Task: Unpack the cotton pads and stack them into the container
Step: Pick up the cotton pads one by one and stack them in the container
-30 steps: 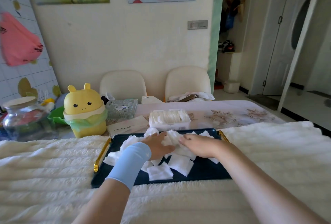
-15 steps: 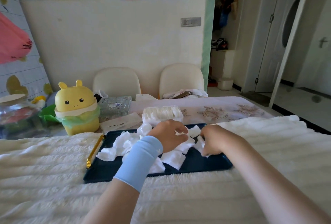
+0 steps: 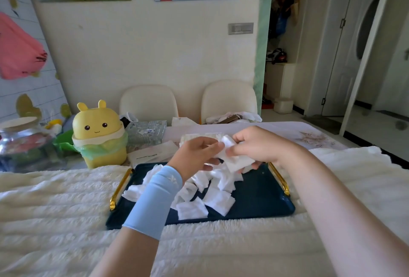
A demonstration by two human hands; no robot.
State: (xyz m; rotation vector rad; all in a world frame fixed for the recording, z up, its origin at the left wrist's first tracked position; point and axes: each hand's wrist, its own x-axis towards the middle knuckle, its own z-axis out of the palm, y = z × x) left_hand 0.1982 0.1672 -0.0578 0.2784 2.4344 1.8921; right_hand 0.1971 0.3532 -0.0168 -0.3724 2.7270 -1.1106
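Several loose white square cotton pads (image 3: 199,197) lie heaped on a dark blue tray (image 3: 261,197) with gold handles. My left hand (image 3: 194,155), with a light blue sleeve on the wrist, and my right hand (image 3: 259,146) are raised above the tray's far edge. Together they grip a small bunch of cotton pads (image 3: 234,157) between them. Behind my hands, mostly hidden, stands the clear container (image 3: 190,138) filled with white pads.
A yellow bunny-shaped bin (image 3: 99,135) with a green liner stands to the left, near a glass jar (image 3: 24,141) and a clear glass dish (image 3: 147,131). A flat white wrapper (image 3: 155,153) lies behind the tray. Fluffy white cloth (image 3: 55,205) covers the near table. Two cream chairs stand at the far side.
Both hands have lifted from the pile on the tray, bringing a bunch of pads up with them toward the container. The pile is now uncovered.
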